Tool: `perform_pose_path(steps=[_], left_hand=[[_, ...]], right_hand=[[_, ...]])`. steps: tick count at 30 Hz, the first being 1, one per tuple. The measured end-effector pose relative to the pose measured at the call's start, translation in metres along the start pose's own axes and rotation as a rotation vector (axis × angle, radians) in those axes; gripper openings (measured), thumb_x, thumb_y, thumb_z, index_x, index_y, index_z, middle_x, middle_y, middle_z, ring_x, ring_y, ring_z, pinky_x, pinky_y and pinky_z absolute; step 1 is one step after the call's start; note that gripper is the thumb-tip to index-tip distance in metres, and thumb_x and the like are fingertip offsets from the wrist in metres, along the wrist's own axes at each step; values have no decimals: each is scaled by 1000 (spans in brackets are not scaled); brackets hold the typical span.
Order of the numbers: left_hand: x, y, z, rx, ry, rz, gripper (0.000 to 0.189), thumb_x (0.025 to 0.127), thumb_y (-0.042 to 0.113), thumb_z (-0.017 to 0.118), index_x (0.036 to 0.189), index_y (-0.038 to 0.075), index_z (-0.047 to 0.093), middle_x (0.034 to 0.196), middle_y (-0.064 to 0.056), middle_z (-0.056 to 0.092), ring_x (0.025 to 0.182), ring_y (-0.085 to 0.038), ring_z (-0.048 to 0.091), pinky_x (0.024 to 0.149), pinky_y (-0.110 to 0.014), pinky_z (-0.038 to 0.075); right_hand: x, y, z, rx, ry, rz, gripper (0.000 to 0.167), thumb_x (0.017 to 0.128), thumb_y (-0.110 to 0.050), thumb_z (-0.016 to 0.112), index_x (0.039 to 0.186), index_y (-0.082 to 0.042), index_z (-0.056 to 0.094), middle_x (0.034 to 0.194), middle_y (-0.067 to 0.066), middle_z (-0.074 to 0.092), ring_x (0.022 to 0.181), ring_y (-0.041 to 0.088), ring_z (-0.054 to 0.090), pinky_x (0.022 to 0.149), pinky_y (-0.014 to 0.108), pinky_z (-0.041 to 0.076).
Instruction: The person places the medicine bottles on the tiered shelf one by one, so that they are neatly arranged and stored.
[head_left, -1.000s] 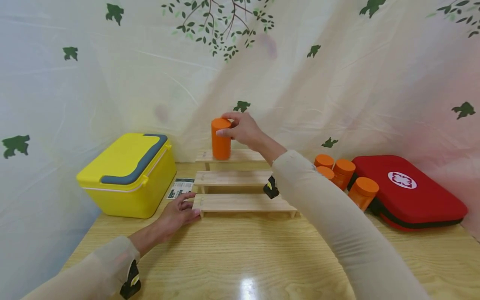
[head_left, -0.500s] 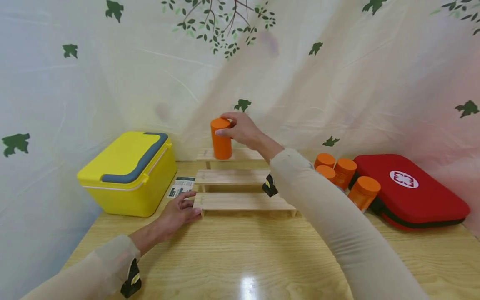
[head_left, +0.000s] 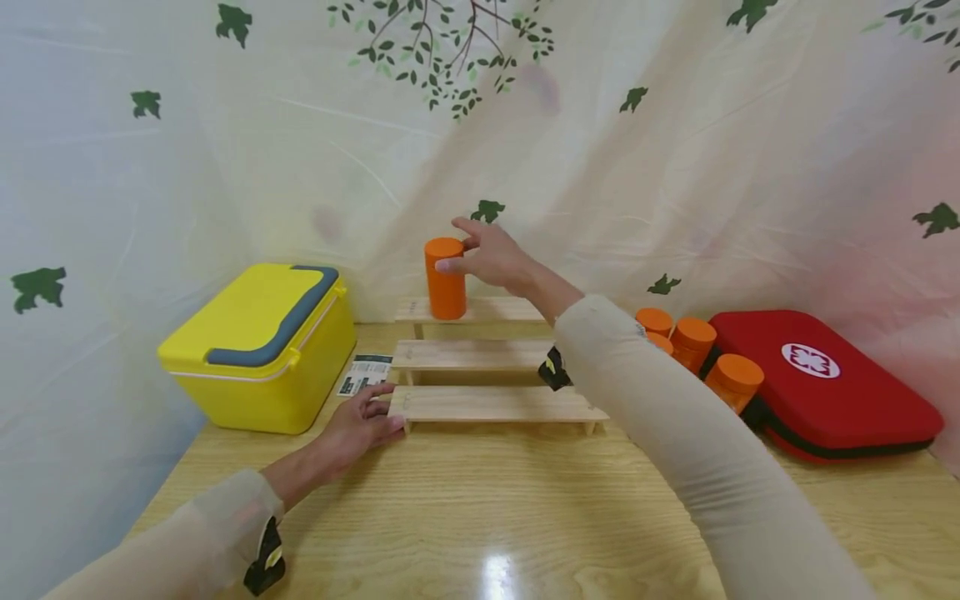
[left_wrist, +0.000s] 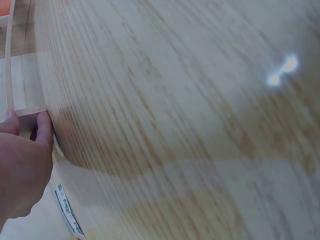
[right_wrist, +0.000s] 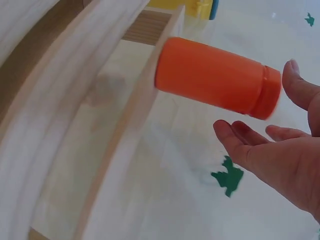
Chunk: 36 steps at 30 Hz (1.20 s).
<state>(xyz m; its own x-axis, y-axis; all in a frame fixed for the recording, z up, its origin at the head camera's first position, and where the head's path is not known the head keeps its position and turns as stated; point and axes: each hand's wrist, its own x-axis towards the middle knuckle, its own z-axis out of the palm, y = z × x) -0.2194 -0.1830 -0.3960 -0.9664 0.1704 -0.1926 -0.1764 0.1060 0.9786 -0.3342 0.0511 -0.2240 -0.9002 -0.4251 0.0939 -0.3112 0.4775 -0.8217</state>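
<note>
An orange bottle with an orange lid (head_left: pixel 446 287) stands upright on the top step of a three-tier wooden rack (head_left: pixel 498 403), toward its left end. My right hand (head_left: pixel 497 255) is beside the lid, fingers spread; the right wrist view shows a gap between the fingertips (right_wrist: pixel 223 131) and the bottle (right_wrist: pixel 210 75). At the rack's lowest step, my left hand (head_left: pixel 358 432) grips the left end between thumb and fingers. The left wrist view has this hand (left_wrist: pixel 25 165) pinching the rack's corner (left_wrist: pixel 32 109) close over the table.
A yellow cooler box (head_left: pixel 258 350) with a blue-grey handle stands left of the rack. Behind my left hand lies a printed card (head_left: pixel 365 373). Several orange-lidded bottles (head_left: pixel 735 379) stand at the right beside a red first-aid case (head_left: pixel 832 392). A patterned cloth (head_left: pixel 337 150) hangs behind.
My right hand has let go of the bottle, its fingers lifting off the lid and drawing slightly right. The bottle stays on the top step. My left hand keeps its place on the rack.
</note>
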Motion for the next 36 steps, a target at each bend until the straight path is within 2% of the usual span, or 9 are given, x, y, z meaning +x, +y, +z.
perform_pose_path(steps=[7, 15, 24, 30, 36], left_hand=[[1, 1, 1, 8, 8, -3, 58, 94, -6, 54, 146, 1, 29, 129, -28, 49, 103, -26, 61, 91, -40, 53], [0, 1, 0, 32, 23, -27, 58, 95, -5, 53, 147, 5, 29, 131, -27, 49, 110, -31, 59, 92, -40, 52], [-1, 1, -1, 31, 25, -25, 58, 94, -5, 54, 146, 4, 29, 131, -27, 49, 108, -31, 59, 93, -41, 52], [-1, 0, -1, 20, 14, -11, 58, 94, -6, 53, 146, 3, 29, 130, -27, 49, 108, -30, 60, 92, -41, 52], [1, -1, 1, 8, 7, 1, 57, 94, -6, 54, 145, 1, 29, 130, -28, 49, 108, -30, 60, 93, -42, 52]], right_hand=[[-28, -9, -38, -74, -7, -25, 72, 90, -29, 69, 150, -14, 32, 143, 15, 43, 126, 29, 46, 101, 44, 47], [-85, 0, -76, -210, 29, -64, 68, 90, -31, 68, 149, -18, 35, 144, 10, 43, 130, 28, 43, 103, 48, 43], [-153, 30, -89, -255, 27, -42, 71, 90, -28, 69, 150, -16, 32, 146, 14, 40, 131, 34, 40, 102, 56, 42], [-186, 54, -97, -284, 59, 29, 75, 89, -33, 69, 150, -15, 31, 145, 18, 40, 128, 41, 40, 96, 60, 44], [-217, 82, -102, -297, 121, 103, 77, 87, -41, 69, 151, -22, 30, 142, 19, 44, 124, 47, 43, 90, 61, 48]])
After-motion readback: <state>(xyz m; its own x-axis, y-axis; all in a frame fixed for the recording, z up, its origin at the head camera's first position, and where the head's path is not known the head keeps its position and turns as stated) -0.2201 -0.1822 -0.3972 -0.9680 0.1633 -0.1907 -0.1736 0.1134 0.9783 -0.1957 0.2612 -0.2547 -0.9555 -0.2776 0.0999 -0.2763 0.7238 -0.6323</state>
